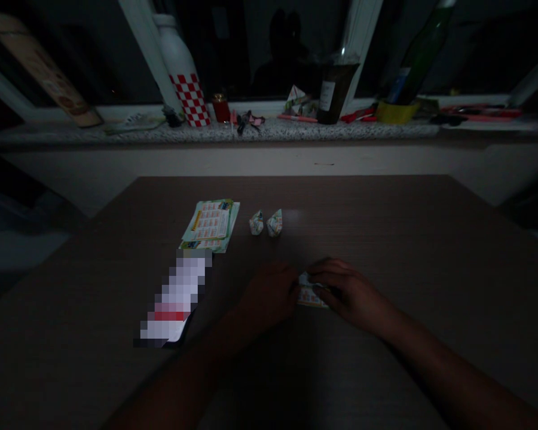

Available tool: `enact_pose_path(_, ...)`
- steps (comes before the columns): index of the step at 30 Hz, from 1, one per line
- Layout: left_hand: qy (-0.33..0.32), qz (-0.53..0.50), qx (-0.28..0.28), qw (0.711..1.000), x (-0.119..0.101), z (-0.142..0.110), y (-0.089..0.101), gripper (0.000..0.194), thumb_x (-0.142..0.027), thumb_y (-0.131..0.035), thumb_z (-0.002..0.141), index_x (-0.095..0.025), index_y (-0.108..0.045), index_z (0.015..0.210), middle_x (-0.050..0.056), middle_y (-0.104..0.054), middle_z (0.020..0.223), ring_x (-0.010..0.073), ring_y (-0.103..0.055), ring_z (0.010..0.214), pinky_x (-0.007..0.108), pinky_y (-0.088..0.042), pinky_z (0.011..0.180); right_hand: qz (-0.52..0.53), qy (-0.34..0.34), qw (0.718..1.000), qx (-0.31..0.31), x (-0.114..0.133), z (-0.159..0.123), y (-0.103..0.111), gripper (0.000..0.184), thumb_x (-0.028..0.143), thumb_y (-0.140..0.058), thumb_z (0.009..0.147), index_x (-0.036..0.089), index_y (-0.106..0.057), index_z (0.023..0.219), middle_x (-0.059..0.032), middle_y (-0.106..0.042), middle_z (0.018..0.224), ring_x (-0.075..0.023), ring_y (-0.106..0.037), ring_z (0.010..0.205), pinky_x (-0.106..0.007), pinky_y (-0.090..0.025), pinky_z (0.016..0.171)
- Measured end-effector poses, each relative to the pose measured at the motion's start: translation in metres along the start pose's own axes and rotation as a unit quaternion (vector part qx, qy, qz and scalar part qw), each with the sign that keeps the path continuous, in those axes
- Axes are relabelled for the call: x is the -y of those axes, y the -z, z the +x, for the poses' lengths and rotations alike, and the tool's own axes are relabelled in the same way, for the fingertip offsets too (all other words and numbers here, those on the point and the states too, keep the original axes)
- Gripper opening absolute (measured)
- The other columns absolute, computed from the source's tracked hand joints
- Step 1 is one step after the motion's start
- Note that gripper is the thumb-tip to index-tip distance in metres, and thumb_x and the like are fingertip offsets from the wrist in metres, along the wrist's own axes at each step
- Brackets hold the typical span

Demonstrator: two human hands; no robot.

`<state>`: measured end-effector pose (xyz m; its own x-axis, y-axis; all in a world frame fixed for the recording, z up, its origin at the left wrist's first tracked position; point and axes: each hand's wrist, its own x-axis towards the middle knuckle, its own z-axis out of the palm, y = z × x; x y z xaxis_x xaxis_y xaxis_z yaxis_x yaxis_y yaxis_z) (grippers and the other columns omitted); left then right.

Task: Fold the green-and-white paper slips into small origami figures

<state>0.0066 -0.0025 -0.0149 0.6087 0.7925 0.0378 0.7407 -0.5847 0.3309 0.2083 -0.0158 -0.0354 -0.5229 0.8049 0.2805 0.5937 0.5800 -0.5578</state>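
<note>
A small printed sheet of paper [312, 297], partly folded, lies on the table between my two hands. My left hand [273, 289] is closed with curled fingers at the paper's left edge. From the right, my right hand [347, 289] grips the same paper, its fingers bent over the upper part and the thumb lower down. Both hands hide much of the sheet. Two small folded paper pieces [275, 223] stand beyond my left hand. A stack of similar printed sheets [210, 222] lies farther to the left.
A phone [174, 298] with a lit, blurred-out screen lies left of my left hand. On the granite windowsill [269, 132] stand a checkered bottle [190, 95], a dark labelled cup [334, 92], a green bottle [424, 54] and a tan cylinder [40, 71] among small items.
</note>
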Motion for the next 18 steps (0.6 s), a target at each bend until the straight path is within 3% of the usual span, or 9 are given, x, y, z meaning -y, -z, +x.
enact_pose_path(14, 0.018, 0.041, 0.000, 0.999, -0.005, 0.003, -0.004, 0.016, -0.020, -0.046, 0.086, -0.014, -0.060, 0.087, 0.009, -0.065, 0.089, 0.0222, -0.059, 0.084, 0.033, -0.046, 0.075, -0.031, -0.039, 0.997, -0.061, 0.008, 0.004, -0.014, 0.011, 0.020, -0.068, 0.078, 0.021, -0.070, 0.089, -0.0063, -0.070, 0.095, -0.0227, -0.061, 0.092, -0.039, -0.048, 0.084)
enact_pose_path(18, 0.021, 0.053, 0.005, 0.998, -0.005, 0.002, -0.005, 0.018, -0.021, -0.044, 0.087, -0.014, -0.060, 0.087, 0.009, -0.065, 0.088, 0.0225, -0.059, 0.082, 0.034, -0.046, 0.074, -0.021, -0.046, 0.997, -0.060, 0.006, 0.005, -0.015, 0.015, 0.019, -0.070, 0.076, 0.022, -0.069, 0.091, -0.0053, -0.070, 0.096, -0.0221, -0.061, 0.093, -0.038, -0.048, 0.084)
